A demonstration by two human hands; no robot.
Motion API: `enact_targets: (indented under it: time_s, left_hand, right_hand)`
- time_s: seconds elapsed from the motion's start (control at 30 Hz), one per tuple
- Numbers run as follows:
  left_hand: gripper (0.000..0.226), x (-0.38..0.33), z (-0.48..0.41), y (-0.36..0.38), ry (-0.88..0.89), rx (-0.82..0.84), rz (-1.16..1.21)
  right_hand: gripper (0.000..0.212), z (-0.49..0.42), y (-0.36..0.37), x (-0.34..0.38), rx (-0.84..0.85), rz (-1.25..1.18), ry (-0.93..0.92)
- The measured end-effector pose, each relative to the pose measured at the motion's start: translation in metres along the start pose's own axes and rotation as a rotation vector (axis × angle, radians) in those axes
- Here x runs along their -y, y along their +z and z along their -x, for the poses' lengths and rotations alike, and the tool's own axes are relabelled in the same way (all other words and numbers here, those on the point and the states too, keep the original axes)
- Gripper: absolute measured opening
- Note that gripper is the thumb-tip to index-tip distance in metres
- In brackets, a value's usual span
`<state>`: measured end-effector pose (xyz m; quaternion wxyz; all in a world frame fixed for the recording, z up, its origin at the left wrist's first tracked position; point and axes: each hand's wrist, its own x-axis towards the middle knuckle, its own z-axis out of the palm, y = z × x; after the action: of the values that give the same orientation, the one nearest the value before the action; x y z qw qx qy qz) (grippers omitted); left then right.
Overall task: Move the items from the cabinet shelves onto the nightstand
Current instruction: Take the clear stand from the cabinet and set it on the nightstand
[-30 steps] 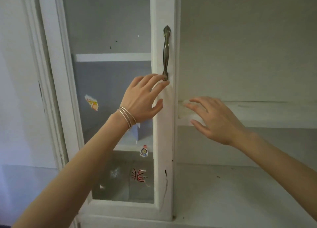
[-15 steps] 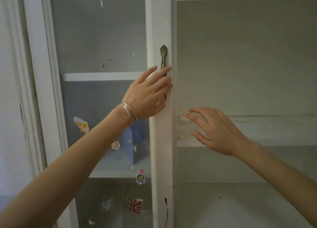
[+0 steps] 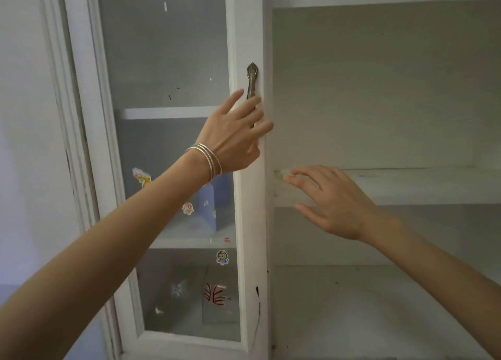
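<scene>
A white cabinet stands in front of me with a glass door (image 3: 165, 61) on the left and bare shelves (image 3: 406, 186) on the right. My left hand (image 3: 235, 137), bangles on the wrist, lies over the lower part of the brass door handle (image 3: 251, 82), fingers spread on the door's white stile. My right hand (image 3: 330, 200) hovers open at the front edge of the middle right shelf, fingertips by its left end. Behind the glass a blue box-like item (image 3: 212, 205) stands on a shelf, partly hidden by my left wrist.
Several stickers dot the glass, among them a cartoon figure (image 3: 222, 257) and a red-striped one (image 3: 214, 294). A white wall (image 3: 29, 143) lies to the left of the cabinet frame. The lower right shelf (image 3: 379, 311) shows only small marks.
My view has tilted upward, bringing an upper shelf into sight. My left hand has risen from below the handle onto it. My right hand has stayed near the shelf edge.
</scene>
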<state>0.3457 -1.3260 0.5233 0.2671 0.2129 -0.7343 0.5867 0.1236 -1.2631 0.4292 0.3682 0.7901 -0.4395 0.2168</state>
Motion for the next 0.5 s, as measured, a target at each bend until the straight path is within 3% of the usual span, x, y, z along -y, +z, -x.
enact_targets:
  time_s: [0.27, 0.5]
  left_hand:
    - [0.048, -0.001, 0.032, -0.07, -0.089, -0.035, 0.022]
    - [0.044, 0.012, 0.066, -0.136, -0.125, 0.037, -0.021]
  right_hand:
    - [0.048, 0.035, -0.019, 0.037, 0.015, -0.07, -0.037]
    - [0.049, 0.053, -0.035, 0.081, 0.024, -0.19, -0.063]
